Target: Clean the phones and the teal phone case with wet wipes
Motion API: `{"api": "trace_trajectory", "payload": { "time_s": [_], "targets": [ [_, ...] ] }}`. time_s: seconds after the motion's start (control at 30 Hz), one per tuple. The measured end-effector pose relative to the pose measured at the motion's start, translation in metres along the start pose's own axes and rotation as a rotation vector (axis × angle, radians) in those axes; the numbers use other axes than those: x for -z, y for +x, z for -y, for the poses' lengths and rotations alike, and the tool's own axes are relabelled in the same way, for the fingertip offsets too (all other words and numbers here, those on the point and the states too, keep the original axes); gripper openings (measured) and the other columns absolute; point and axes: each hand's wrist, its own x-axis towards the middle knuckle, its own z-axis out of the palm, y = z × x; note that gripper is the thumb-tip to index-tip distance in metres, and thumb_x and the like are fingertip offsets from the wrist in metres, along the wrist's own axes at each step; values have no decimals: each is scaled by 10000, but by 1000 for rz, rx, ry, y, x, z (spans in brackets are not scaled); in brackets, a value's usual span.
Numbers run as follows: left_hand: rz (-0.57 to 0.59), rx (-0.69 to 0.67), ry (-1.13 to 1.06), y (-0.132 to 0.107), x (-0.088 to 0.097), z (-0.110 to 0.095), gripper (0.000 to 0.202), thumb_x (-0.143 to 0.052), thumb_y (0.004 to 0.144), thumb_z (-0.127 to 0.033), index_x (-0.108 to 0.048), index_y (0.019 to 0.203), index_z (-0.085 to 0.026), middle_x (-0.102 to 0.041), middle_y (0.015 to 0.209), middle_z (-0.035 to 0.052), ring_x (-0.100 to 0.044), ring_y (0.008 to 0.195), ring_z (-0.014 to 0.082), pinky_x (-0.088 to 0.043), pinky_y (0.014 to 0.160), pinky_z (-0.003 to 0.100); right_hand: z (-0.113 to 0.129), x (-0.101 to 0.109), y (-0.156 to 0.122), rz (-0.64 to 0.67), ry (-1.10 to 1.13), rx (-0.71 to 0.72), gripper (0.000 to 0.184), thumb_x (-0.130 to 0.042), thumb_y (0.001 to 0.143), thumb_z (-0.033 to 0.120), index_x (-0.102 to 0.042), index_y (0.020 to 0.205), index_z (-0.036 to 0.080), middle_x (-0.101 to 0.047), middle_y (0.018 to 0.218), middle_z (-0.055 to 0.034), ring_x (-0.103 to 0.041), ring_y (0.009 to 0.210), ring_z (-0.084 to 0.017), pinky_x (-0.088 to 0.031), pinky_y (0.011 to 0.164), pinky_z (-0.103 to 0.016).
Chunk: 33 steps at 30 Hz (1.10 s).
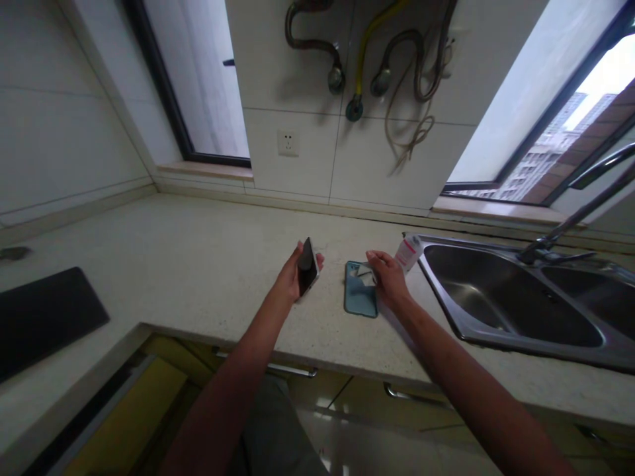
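Note:
My left hand [292, 274] grips a black smartphone [307, 266], held on edge just above the pale speckled counter [198, 264]. To its right a blue phone case [360, 291] lies flat on the counter. My right hand [389, 277] rests at the case's upper right corner, fingers pinched on a small white wipe [366, 273] that lies over the case's top. A small white packet with red print [407, 251] lies just beyond my right hand, near the sink's corner.
A steel double sink [520, 297] with a tap [570, 225] fills the right side. A black cooktop [40, 317] is set into the counter at left. Hoses and a wall socket [288, 142] are on the tiled wall behind. Cabinet handles run below the counter edge.

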Motion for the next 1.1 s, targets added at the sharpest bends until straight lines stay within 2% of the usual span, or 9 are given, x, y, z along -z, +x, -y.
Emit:
{"api": "trace_trajectory", "payload": {
  "time_s": [0.1, 0.2, 0.33, 0.5, 0.6, 0.73, 0.83, 0.97, 1.1],
  "targets": [
    [87, 55, -5, -5, -2, 2, 662, -454, 915, -656, -648, 1194, -88, -740, 920, 189, -733, 867, 291, -586, 799, 427, 2, 1, 0, 84, 84, -13, 520, -829, 639, 465, -565, 1023, 235, -603, 739, 28, -604, 625, -148, -530, 563, -283],
    [238, 119, -12, -12, -9, 8, 630, -433, 928, -620, -625, 1255, -117, -733, 1030, 206, -715, 995, 337, -520, 933, 544, 1, -2, -2, 75, 108, 38, 568, -859, 607, 400, -569, 1072, 250, -644, 833, 15, -643, 709, -154, -572, 652, -307],
    [361, 201, 1, -16, -16, 17, 607, -444, 936, -617, -616, 1256, -131, -724, 1064, 204, -705, 1025, 339, -478, 986, 549, 1, -3, -3, -57, -12, 177, 507, -833, 665, 459, -620, 1066, 232, -699, 988, -53, -672, 813, -189, -589, 728, -351],
    [479, 246, 15, -16, -15, 25, 615, -418, 953, -631, -613, 1270, -141, -718, 1100, 194, -691, 1068, 328, -453, 1013, 524, 3, 0, 1, -127, -385, 514, 244, -674, 860, 422, -735, 992, 226, -720, 1095, -109, -678, 1029, -252, -570, 918, -446],
    [518, 266, 8, -15, -14, 29, 626, -407, 955, -646, -613, 1271, -146, -720, 1091, 181, -688, 1075, 318, -448, 1020, 509, -4, -5, 4, 4, -514, 574, 248, -584, 929, 364, -756, 1063, 246, -728, 1170, -92, -677, 1123, -249, -535, 1021, -472],
    [492, 251, -17, -11, -13, 34, 653, -386, 947, -684, -640, 1224, -150, -728, 1022, 162, -694, 1046, 302, -468, 999, 473, -16, -24, 2, 405, -723, 713, 345, -517, 952, 234, -719, 1228, 284, -671, 1328, -57, -594, 1298, -244, -439, 1152, -518],
    [423, 271, -24, -7, -9, 34, 701, -397, 918, -733, -676, 1118, -122, -726, 923, 159, -708, 954, 295, -512, 916, 441, -19, -38, -7, 641, -847, 836, 419, -497, 964, 194, -643, 1352, 253, -596, 1424, -82, -495, 1402, -247, -379, 1198, -533],
    [300, 259, -22, -2, -1, 28, 791, -332, 888, -801, -694, 949, -101, -709, 803, 163, -715, 826, 292, -548, 764, 397, -16, -44, -30, 793, -923, 945, 432, -484, 1004, 243, -578, 1417, 154, -552, 1456, -158, -487, 1406, -267, -400, 1188, -513],
    [296, 180, -37, -3, -4, 24, 854, -231, 899, -804, -689, 1135, -122, -733, 939, 176, -719, 898, 314, -544, 821, 438, -8, -32, -58, 889, -991, 1040, 441, -512, 1013, 311, -571, 1422, 155, -538, 1471, -148, -451, 1431, -268, -384, 1205, -487]
  ]
}}
